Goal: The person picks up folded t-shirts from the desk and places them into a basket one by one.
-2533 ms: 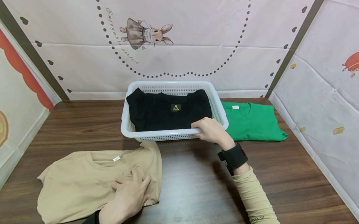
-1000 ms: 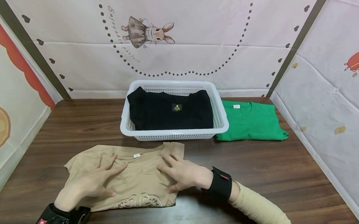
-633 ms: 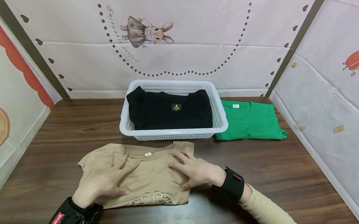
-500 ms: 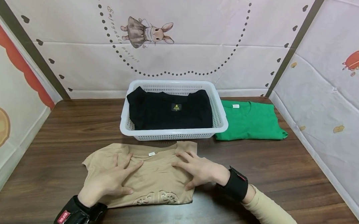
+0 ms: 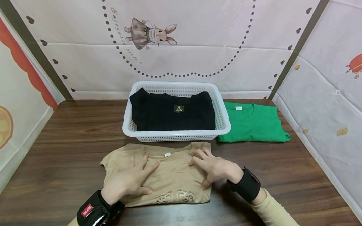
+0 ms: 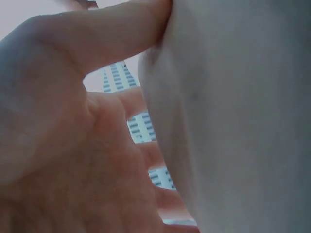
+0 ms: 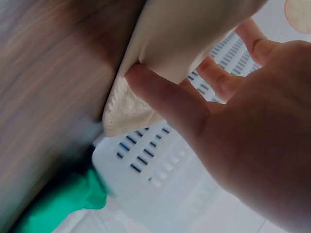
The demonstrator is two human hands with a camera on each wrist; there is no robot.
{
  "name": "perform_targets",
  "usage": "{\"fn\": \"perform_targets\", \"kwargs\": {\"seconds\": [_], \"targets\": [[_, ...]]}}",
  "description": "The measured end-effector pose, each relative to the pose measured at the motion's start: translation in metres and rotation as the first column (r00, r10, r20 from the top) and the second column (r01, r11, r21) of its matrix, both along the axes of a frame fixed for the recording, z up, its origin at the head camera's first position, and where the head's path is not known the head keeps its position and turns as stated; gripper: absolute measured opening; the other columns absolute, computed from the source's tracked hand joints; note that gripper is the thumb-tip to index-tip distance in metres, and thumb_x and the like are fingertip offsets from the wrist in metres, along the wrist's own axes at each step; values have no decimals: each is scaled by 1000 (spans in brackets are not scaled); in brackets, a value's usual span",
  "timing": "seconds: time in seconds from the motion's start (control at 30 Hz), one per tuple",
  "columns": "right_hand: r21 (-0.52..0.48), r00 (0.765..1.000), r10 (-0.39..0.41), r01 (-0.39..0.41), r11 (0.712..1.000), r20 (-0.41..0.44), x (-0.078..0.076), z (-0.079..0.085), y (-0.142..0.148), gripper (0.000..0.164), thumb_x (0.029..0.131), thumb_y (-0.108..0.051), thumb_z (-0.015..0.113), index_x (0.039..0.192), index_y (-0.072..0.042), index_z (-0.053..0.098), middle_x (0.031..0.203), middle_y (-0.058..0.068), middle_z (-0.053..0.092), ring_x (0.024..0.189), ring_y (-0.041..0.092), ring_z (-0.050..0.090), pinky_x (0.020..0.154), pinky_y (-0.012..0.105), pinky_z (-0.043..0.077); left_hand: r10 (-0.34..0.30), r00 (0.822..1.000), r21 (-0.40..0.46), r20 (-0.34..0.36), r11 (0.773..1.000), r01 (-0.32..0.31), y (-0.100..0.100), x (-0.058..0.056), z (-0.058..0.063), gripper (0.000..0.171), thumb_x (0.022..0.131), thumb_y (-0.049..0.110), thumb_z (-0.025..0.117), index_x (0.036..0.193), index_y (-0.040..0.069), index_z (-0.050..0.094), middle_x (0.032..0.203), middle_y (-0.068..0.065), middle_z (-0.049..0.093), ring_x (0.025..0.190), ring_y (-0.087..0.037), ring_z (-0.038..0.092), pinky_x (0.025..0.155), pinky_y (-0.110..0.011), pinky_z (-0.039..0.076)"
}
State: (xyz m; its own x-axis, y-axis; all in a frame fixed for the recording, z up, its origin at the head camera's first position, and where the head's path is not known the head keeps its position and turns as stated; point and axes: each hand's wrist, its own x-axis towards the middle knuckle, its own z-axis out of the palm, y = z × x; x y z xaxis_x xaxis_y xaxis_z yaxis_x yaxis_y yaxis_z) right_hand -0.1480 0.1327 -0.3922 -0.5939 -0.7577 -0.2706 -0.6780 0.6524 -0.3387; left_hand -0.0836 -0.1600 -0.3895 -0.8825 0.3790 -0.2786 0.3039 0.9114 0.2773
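A folded beige T-shirt (image 5: 178, 175) with a white neck label and a patterned print lies on the table in front of the basket. My left hand (image 5: 129, 178) rests on its left part, fingers spread. On the right part, the fingertips of my right hand (image 5: 213, 166) press the cloth, fingers slightly bent and apart. In the right wrist view, the thumb touches the shirt's (image 7: 131, 104) side near its edge. The left wrist view has my left palm (image 6: 97, 160) beside the pale cloth, with the fingertips hidden.
Behind the shirt stands a white perforated basket (image 5: 175, 136) with a folded black T-shirt (image 5: 174, 117) inside. To its right lies a folded green T-shirt (image 5: 256, 124), close to the basket's side. Printed cloth walls bound the wooden table (image 5: 73, 145) at the back and sides.
My right hand has left the basket rim and come down onto the beige shirt. Both hands have since slid the shirt to the right, in front of the basket. Its print has come into view.
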Motion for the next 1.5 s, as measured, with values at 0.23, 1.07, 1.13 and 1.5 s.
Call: {"fn": "perform_targets", "kwargs": {"seconds": [0.23, 1.07, 1.13, 1.5], "targets": [[20, 998, -43, 42, 999, 37, -7, -1, 16, 69, 63, -21, 86, 120, -20, 48, 149, 9, 27, 138, 33, 24, 89, 47, 48, 23, 999, 47, 44, 999, -25, 20, -6, -2, 84, 74, 35, 78, 145, 16, 37, 153, -31, 19, 132, -67, 11, 79, -88, 21], [-167, 954, -301, 297, 940, 1, -27, 20, 60, 59, 80, -44, 73, 115, 0, 52, 102, 11, 51, 88, 21, 49, 75, 32, 44, 235, 958, 187, -162, 961, -204, 44, -11, -3, 96, 68, 44, 81, 140, -1, 38, 138, -40, 32, 115, -56, 47, 86, -62, 47], [-144, 915, -404, 402, 904, 17, -28, 20, 60, 57, 83, -45, 69, 106, 3, 51, 89, 9, 48, 77, 19, 46, 67, 29, 39, 302, 932, 157, -202, 949, -274, 37, -14, 0, 88, 70, 44, 80, 130, -8, 43, 125, -38, 42, 106, -52, 53, 83, -57, 49], [-24, 807, -591, 591, 806, -8, -23, 3, 40, 49, 83, -49, 67, 61, -13, 43, 58, -4, 35, 54, 15, 44, 51, 28, 36, 459, 872, -62, -168, 878, -474, 14, -29, 5, 71, 76, 43, 74, 99, -22, 59, 96, -39, 49, 83, -49, 54, 59, -48, 52]]}}
